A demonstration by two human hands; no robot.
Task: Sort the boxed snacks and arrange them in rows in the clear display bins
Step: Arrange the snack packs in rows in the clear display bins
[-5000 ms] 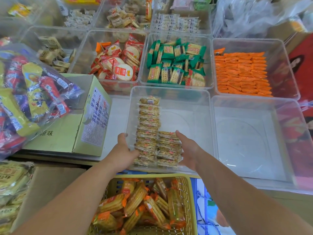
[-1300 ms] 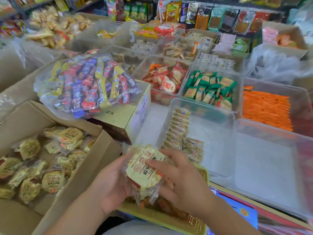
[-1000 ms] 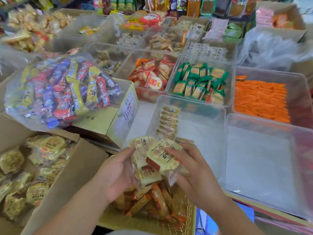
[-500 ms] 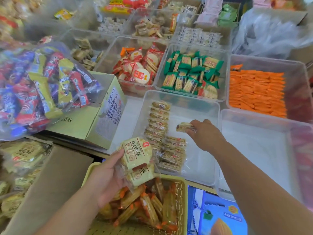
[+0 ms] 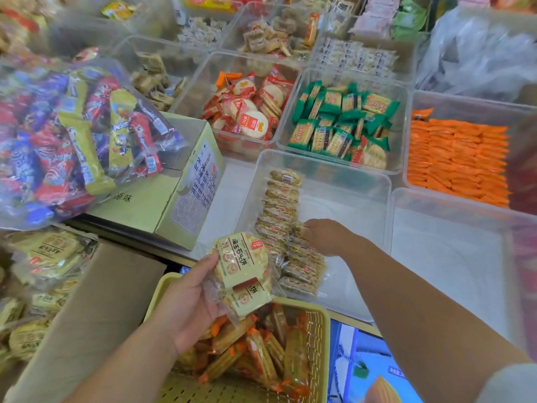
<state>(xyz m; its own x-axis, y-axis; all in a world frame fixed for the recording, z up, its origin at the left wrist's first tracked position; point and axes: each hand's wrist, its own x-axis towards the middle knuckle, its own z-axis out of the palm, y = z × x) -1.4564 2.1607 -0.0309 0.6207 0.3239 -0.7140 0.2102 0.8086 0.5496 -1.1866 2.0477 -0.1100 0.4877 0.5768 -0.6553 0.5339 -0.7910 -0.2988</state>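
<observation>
My left hand [image 5: 190,303] grips a small stack of yellow biscuit packs [image 5: 242,270] above the yellow basket [image 5: 321,338]. My right hand [image 5: 325,235] reaches into the clear bin [image 5: 360,181] in front of me and its curled fingers press a pack onto the far end of the short second row of biscuit packs [image 5: 303,266]. A longer first row [image 5: 280,203] runs along the bin's left side. The pack under the fingertips is mostly hidden.
An empty clear bin [image 5: 453,257] sits to the right. Behind are bins of red-white packs [image 5: 252,112], green packs [image 5: 343,123] and orange packs [image 5: 456,161]. A green carton [image 5: 174,193] carries a bag of mixed snacks [image 5: 72,141]. A cardboard box of yellow packs [image 5: 43,274] stands at the left.
My right hand took one pack from the stack, carried it into the bin and lowered it onto the second row. My left hand stayed over the basket with the remaining packs.
</observation>
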